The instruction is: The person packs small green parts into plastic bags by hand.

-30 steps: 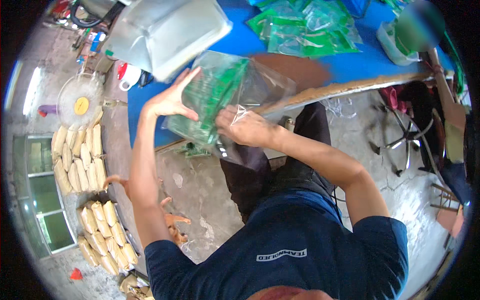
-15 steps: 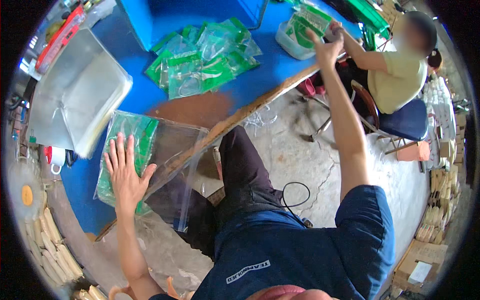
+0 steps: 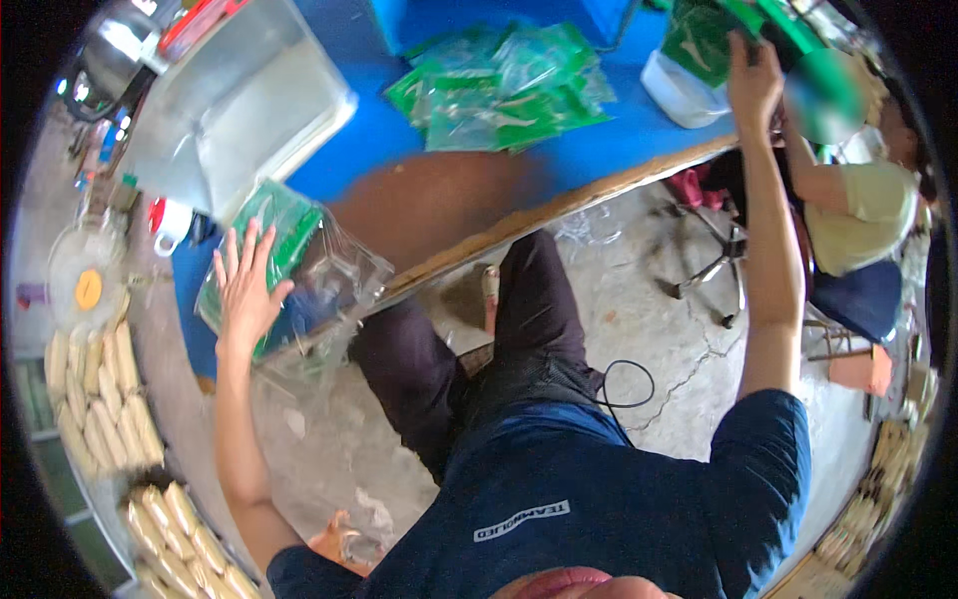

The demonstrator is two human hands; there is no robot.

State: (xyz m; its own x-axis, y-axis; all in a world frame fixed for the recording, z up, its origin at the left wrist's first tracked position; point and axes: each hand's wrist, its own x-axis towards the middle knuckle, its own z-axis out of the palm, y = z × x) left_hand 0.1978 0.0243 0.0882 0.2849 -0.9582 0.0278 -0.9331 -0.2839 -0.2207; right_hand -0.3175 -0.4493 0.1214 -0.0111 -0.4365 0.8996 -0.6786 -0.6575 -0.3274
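My left hand (image 3: 247, 295) lies flat with its fingers spread on a large clear plastic bag (image 3: 344, 262) that has a stack of green packets (image 3: 289, 240) inside. The bag's loose mouth hangs crumpled over the table edge. At the far right my right hand (image 3: 756, 88) is closed at the edge of a green clear-fronted packet (image 3: 696, 42), which stands up over a translucent plastic tub (image 3: 681, 92). A loose pile of flat green and clear packets (image 3: 499, 95) sits mid-table.
The blue table (image 3: 359, 125) has a worn brown patch near its front edge. Clear plastic sheets (image 3: 244, 110) lean at the left, close to a white and red mug (image 3: 170, 225). A blue bin (image 3: 499, 22) stands behind the pile. A co-worker (image 3: 863, 215) sits at the right.
The view has swung so that the table appears further right. My right hand has closed from a reaching pose onto the packet at the tub. My left hand stays on the bag, whose mouth has crumpled.
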